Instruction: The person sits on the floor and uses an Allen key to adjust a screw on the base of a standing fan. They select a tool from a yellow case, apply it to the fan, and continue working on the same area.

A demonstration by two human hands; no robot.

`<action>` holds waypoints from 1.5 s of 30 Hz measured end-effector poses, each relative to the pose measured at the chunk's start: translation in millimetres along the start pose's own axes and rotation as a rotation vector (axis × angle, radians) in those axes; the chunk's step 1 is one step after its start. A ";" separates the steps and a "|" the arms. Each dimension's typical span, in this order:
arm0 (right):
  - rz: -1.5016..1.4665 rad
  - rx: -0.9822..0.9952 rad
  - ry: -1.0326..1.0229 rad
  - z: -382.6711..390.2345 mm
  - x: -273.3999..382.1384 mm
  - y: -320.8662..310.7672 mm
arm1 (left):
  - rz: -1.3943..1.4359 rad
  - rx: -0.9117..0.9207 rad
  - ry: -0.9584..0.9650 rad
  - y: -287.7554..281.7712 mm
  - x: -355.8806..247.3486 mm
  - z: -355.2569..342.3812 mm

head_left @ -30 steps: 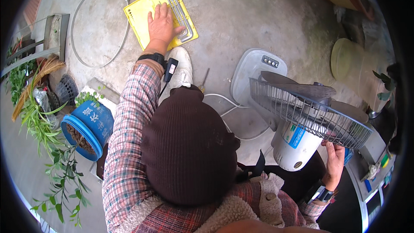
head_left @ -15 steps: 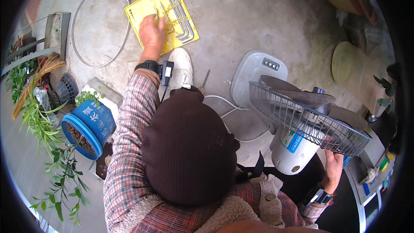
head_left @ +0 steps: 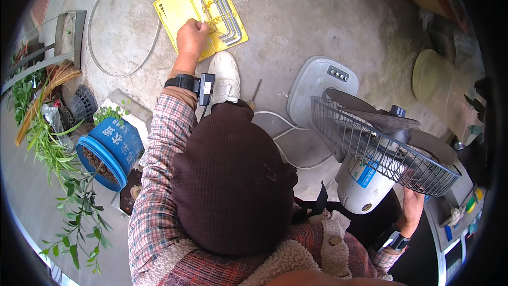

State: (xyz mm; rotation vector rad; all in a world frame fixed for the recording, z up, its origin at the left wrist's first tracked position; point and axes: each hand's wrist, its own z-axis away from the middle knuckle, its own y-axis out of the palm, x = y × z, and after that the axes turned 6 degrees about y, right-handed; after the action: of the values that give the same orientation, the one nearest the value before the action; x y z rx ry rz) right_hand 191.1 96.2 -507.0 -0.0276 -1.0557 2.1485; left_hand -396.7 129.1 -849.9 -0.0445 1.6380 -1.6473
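Note:
My left hand [head_left: 191, 38] is over the left half of an open yellow hex key case [head_left: 172, 8]. Its fingers are drawn together in a pinch; whatever lies between the fingertips is too small or hidden to make out. Several L-shaped hex keys [head_left: 225, 8] lie in the right half of the case. On the right, my right hand [head_left: 411, 206] grips the lower rim of a fan's wire guard [head_left: 389, 151] from beneath, its fingertips partly hidden. The fan's dark blades [head_left: 370, 119] are exposed above the guard, and its white motor housing [head_left: 365, 188] hangs below.
The grey fan base [head_left: 312, 82] lies on the concrete, a white cord [head_left: 278, 114] beside it. A screwdriver [head_left: 256, 90] lies right of my white shoe [head_left: 224, 74]. A metal braided hose [head_left: 90, 37] curves at far left. Left are a blue bucket [head_left: 114, 143] and plants [head_left: 74, 217].
My left hand has drawn back slightly from the hex keys, its fingers now closer together. My right hand keeps its hold on the fan guard. The whole view has shifted a little.

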 end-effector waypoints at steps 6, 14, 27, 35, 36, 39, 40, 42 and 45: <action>0.052 0.024 -0.030 -0.1 -8.0 -1.6 | 0.197 0.126 -0.168 19.7 -10.7 -5.9; 0.065 0.001 -0.023 3.0 -4.3 -1.6 | 0.030 0.076 -0.173 22.8 -26.3 -11.5; 0.122 -0.086 -0.043 2.1 -4.7 0.3 | -0.029 0.071 -0.173 23.3 -38.5 -15.6; 0.085 -0.063 -0.053 1.0 -6.1 0.9 | -0.074 0.099 -0.129 20.8 -36.6 -18.3; 0.067 -0.046 -0.037 1.3 -5.4 0.1 | -0.075 0.102 -0.128 20.8 -36.7 -18.4; 0.119 -0.036 -0.043 1.9 -2.4 -1.0 | -0.090 0.094 -0.127 21.4 -37.7 -20.4; 0.188 -0.051 -0.072 2.0 -1.2 -1.2 | -0.098 0.099 -0.121 21.3 -37.4 -21.2; 0.190 -0.019 -0.032 2.6 1.3 -2.1 | -0.112 0.106 -0.105 20.7 -35.5 -24.3; 0.207 -0.025 0.005 3.5 2.8 -2.8 | 0.040 0.035 -0.167 17.8 -26.6 -26.5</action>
State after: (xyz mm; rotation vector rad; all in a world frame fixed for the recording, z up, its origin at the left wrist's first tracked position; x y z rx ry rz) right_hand 189.6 96.6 -501.9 -0.1603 -1.1192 2.3183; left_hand -384.0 168.1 -856.3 -0.1273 1.4755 -1.5968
